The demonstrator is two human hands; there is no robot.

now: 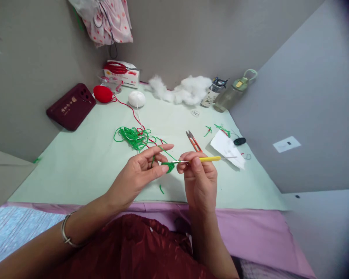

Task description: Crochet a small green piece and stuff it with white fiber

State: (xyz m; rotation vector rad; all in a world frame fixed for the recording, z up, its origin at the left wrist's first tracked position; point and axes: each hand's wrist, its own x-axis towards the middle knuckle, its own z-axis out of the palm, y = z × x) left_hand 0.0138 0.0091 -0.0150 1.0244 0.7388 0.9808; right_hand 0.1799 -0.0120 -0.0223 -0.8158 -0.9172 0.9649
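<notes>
Down close, a shiny red cloth (139,248) lay over the lap, and a silver bangle (65,232) sat on the left wrist. The left hand (139,174) pinched a little green knit bit (169,167) with its thumb and middle fingers. Its pointing finger stuck out straight with green yarn over it. The right hand (199,180) was closed around a hook (209,159) with a yellow handle. The hook lay flat, going side to side. Its thin metal tip pointed left into the knit bit, and the yellow end pointed right. Both hands were just above the near edge of the pale green table (84,170).

The table had lots of open room on the left. A bit farther was a heap of green yarn (132,137), then small red snips (193,141) and a white paper (227,147) on the right.

At the far edge, by the wall, were a red ball (102,94), a white ball (136,99) and fluffy white stuffing (189,90). A box (125,77) had red scissors (116,68) on top. A cup (213,93) held some dark things I could not tell apart. A bottle (235,91) leaned beside it. I could not tell what was inside it.
</notes>
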